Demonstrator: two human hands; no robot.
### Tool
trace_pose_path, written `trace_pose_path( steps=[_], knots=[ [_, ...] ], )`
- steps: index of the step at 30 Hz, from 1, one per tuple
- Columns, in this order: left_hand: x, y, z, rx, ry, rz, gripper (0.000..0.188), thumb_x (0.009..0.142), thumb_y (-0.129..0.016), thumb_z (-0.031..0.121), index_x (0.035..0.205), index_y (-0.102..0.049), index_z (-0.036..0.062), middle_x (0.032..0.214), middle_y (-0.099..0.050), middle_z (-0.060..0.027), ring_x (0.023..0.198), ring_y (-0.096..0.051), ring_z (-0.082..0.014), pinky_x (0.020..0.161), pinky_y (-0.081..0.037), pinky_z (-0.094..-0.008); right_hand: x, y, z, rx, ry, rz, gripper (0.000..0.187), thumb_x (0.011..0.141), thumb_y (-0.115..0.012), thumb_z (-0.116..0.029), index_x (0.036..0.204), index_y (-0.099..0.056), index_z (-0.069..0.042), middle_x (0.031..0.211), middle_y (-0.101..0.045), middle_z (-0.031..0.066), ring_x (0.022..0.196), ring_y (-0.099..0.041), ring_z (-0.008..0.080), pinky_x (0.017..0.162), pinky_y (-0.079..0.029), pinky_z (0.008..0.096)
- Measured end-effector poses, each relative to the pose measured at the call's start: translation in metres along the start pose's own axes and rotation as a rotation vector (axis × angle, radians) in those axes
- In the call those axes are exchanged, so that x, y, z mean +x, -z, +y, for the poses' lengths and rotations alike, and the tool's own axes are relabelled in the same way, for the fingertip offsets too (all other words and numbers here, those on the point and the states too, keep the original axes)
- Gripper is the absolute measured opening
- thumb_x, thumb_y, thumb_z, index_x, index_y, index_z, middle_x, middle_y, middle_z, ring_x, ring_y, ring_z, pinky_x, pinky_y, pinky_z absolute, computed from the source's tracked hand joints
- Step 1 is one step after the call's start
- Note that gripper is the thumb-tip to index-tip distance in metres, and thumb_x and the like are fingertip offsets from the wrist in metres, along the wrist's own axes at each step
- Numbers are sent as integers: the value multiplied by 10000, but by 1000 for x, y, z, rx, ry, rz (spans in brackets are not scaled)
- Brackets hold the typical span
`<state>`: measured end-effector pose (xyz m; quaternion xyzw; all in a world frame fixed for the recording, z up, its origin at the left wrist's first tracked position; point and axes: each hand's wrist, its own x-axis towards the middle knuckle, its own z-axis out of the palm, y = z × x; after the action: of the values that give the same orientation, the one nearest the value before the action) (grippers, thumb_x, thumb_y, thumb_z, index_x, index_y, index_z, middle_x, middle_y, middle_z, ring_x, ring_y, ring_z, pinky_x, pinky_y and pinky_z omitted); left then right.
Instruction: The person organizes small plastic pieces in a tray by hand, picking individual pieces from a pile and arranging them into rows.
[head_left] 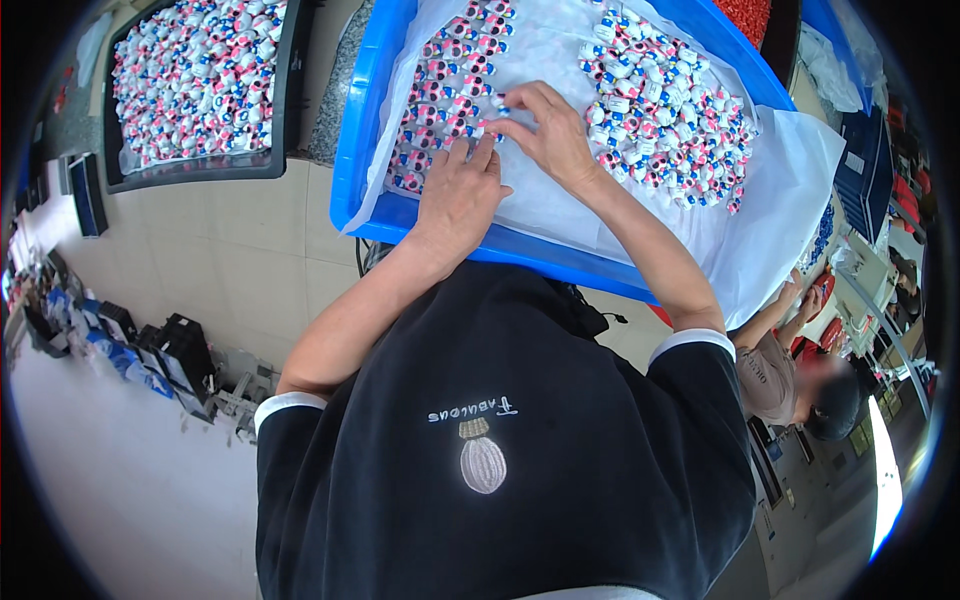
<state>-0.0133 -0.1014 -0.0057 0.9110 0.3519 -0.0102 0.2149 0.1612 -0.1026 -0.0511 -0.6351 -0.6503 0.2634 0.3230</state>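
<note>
Small toy figurine pieces in white, pink and blue, with dark round eyes, lie in a blue tray (351, 130) lined with a white sheet (540, 205). On the left they form neat rows (440, 90); a loose pile (660, 110) of the same kind spreads on the right. My left hand (462, 195) rests at the near right end of the rows, fingers stretched out over the pieces. Just beyond it, my right hand (550, 130) curves its thumb and forefinger beside the row's edge. A gap shows between those two fingertips, next to a figurine (499, 102).
A black tray (285, 90) heaped with similar figurines stands at the far left. Red small parts (745, 15) lie beyond the blue tray. Another person (790, 380) sits at the right, hands near a red object. Dark crates (180, 350) stand at the lower left.
</note>
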Motion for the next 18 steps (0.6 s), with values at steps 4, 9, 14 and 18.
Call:
trace_pose_path(
  steps=[4,9,14,18],
  knots=[
    [0,1,0,-6,1,-3,417,781,-717,250,1073,-628,-33,1240,-575,-115,1027,-531,-260,835,-457,-386,-8,1,10,45,24,13,270,774,-767,-234,910,-637,-40,918,-630,63,786,-630,233,644,-514,333],
    [0,2,0,4,-1,-36,418,780,-717,249,1076,-629,-33,1258,-570,-116,1019,-535,-262,848,-454,-393,-3,-2,5,-256,16,40,313,803,-730,-321,969,-669,-62,919,-643,68,722,-616,222,643,-510,343],
    [0,1,0,-1,-8,-18,415,783,-715,245,1078,-628,-34,1248,-574,-120,1023,-537,-265,855,-456,-398,3,2,-1,-127,-126,-32,311,806,-715,-309,1007,-671,-75,866,-652,70,692,-608,220,643,-507,351],
    [-1,-4,-1,4,-23,28,416,765,-720,274,1009,-659,-57,1202,-581,-130,1042,-541,-281,829,-450,-385,9,4,-14,-132,-242,-134,314,795,-715,-279,1024,-654,-75,847,-666,67,691,-607,211,645,-505,351]
  ],
)
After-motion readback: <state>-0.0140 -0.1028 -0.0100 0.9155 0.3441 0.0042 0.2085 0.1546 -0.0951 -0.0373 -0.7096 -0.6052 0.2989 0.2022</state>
